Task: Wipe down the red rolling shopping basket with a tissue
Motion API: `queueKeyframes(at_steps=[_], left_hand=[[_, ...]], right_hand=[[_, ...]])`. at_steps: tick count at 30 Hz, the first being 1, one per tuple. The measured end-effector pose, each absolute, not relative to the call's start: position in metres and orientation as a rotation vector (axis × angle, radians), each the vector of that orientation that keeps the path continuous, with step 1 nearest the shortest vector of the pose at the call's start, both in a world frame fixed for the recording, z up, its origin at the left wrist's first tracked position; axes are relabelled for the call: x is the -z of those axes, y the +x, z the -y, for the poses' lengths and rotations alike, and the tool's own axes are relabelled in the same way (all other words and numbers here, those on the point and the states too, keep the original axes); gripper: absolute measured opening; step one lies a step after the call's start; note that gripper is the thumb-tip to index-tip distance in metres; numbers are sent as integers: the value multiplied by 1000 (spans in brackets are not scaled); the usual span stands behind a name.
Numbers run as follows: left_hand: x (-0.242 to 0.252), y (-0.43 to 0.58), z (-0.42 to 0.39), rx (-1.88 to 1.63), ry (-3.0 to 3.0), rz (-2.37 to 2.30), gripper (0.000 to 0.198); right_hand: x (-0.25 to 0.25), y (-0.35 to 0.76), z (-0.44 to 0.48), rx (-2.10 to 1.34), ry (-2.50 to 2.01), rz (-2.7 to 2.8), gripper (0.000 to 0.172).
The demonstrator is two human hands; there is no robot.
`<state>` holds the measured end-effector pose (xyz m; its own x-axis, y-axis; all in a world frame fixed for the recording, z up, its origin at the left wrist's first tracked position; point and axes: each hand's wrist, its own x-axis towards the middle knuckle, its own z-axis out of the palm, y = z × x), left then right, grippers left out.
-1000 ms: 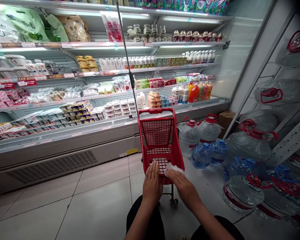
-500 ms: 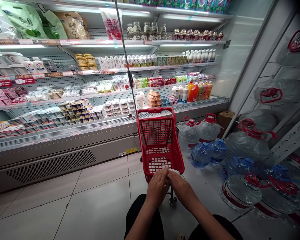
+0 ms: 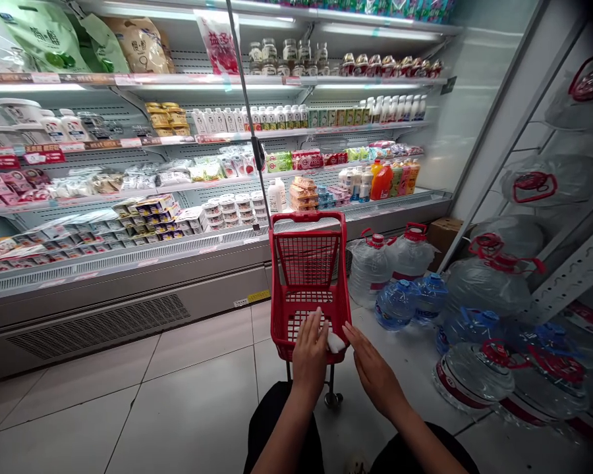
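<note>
White wad (image 3: 335,342) beside left grip (image 3: 310,355), over red cart (image 3: 344,286)'s near end; cannot tell whether held. Right grip (image 3: 375,368) wide, straight-fingered, at cart's near right corner.

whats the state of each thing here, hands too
left hand: open, fingers extended
right hand: open, fingers extended
white wad: crumpled, between the hands; whether held, unclear
red cart: upright
blue water bottle: standing on the floor
display fridge: lit, shelves stocked
orange jug: upright
</note>
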<state>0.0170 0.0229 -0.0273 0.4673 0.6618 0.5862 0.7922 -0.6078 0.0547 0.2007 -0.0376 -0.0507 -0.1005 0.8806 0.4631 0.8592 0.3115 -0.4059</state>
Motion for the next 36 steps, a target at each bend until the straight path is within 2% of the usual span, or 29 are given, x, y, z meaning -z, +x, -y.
queueKeyframes(at_steps=[6,14,17,20,22,27,32,36], left_hand=[[51,25,-10,770,-2580,991,57],[26,-46,-38,628,-2610,1003,56],[25,-43,-41,669,-2572,1133,44],[32,-3,-37,722,-2574,1220,26],[37,31,-33,735,-2590,1202,21],[43,63,-34,766,-2652,1086,33],[35,3,-36,633,-2714,847,54],[29,-19,-28,531,-2633,868,68]], right_hand=[[57,191,36,65,-1582,1964,70],[50,201,36,171,-1593,2017,72],[52,192,36,74,-1606,1959,76],[53,185,36,-29,-1600,1909,80],[53,186,35,-78,-1594,1885,84],[51,207,33,29,-1638,1901,90],[53,227,37,173,-1698,1943,88],[54,224,39,55,-1736,1873,87]])
